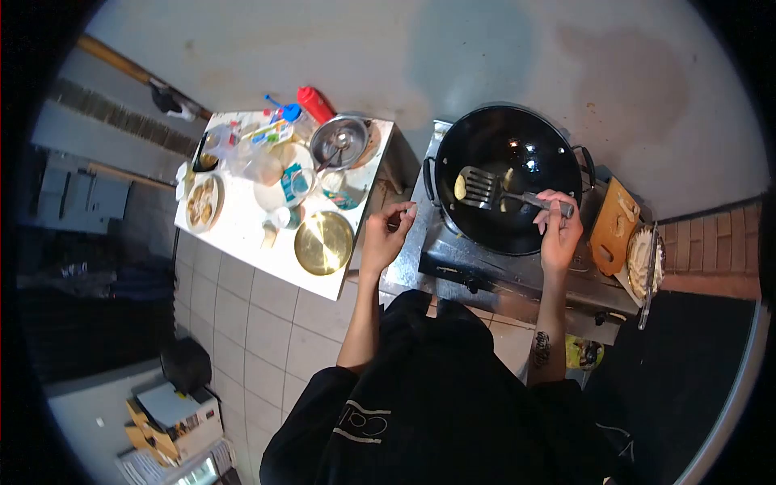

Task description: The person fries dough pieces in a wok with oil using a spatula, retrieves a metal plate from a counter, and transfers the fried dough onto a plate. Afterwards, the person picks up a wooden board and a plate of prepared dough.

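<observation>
A large black wok (493, 230) sits on the metal stove. My right hand (558, 226) is closed round the grey handle of a slotted spatula (482, 188), whose head is inside the wok. At the spatula's front edge is a pale yellow piece of food (461, 187), and other small pieces lie beside and beneath the slotted head. Left of the wok, my left hand (390, 234) hovers near the stove's edge with its fingers curled and thumb near the fingertips; whether something small is between them is too small to tell.
On the white table (267, 250) at left stand a gold-coloured pan (323, 242), a steel pot (339, 142), a red bottle (314, 104) and a plate of food (202, 203). Right of the stove are an orange cutting board (612, 230) and a bowl of white food (644, 260).
</observation>
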Demonstrator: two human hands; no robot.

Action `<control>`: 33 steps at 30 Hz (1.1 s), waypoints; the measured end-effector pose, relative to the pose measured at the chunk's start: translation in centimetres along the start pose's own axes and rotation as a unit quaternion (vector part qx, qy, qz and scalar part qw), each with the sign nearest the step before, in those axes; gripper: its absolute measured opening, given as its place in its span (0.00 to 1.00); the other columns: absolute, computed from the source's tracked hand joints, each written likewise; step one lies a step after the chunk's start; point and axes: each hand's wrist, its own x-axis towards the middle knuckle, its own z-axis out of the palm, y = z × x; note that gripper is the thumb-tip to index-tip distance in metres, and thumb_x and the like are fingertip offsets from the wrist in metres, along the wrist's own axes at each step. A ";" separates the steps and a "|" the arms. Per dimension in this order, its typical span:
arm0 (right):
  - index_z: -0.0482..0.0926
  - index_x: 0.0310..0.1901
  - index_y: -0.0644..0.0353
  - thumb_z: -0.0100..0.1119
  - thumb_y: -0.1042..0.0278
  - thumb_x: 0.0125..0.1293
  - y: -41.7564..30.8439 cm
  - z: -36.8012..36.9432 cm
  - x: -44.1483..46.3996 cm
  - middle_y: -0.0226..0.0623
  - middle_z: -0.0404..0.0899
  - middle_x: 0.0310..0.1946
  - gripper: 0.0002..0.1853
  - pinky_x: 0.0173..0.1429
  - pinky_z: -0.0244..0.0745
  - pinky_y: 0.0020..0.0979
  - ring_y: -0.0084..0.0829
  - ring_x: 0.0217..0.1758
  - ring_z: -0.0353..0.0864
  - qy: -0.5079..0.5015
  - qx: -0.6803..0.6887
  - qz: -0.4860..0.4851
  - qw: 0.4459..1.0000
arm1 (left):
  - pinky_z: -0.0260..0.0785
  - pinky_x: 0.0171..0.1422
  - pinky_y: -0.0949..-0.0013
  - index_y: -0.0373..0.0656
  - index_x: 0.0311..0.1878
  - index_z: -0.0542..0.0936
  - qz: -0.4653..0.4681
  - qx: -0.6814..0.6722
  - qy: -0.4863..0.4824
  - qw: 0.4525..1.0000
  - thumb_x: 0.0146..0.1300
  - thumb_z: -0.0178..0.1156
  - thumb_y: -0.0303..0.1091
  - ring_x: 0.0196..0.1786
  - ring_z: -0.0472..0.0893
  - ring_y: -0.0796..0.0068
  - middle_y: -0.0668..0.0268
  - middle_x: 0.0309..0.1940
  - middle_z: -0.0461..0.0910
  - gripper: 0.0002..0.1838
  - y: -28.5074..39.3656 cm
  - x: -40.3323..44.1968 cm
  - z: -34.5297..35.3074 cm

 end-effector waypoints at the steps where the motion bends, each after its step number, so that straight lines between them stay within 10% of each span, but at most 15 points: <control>1: 0.70 0.42 0.63 0.42 0.76 0.71 0.1 0.3 0.1 0.37 0.77 0.41 0.06 0.22 0.57 0.15 0.12 0.24 0.68 0.003 0.010 -0.005 1.000 | 0.61 0.28 0.82 0.34 0.43 0.81 0.001 0.019 -0.004 1.000 0.63 0.60 0.32 0.24 0.68 0.90 0.74 0.19 0.74 0.11 0.1 -0.6 -0.3; 33: 0.70 0.40 0.64 0.46 0.71 0.71 -0.4 -5.3 -5.8 0.42 0.75 0.39 0.06 0.22 0.60 0.19 0.19 0.21 0.70 0.180 0.112 0.044 0.976 | 0.63 0.37 0.83 0.36 0.47 0.80 -0.046 -0.129 0.030 0.990 0.64 0.60 0.32 0.31 0.70 0.88 0.74 0.29 0.76 0.12 -0.7 -1.2 1.3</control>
